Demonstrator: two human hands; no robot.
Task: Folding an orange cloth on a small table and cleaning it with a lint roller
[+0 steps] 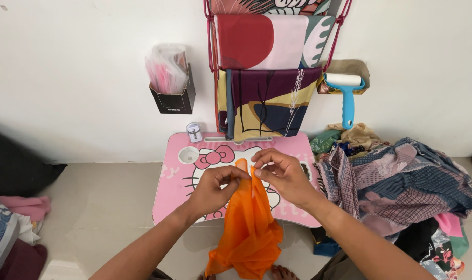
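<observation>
The left hand and right hand each had their fingers pinched shut on the top edge of the orange cloth, held over the near edge of the pink lap desk surface so it hung freely toward six o'clock. A heap of patterned fabrics crowded three o'clock, with a blue lint roller at one o'clock and hanging printed cloths at twelve.

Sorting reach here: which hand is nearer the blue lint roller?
Right. The right hand is below-left of the lint roller; the left hand is farther left, across the orange cloth.
</observation>
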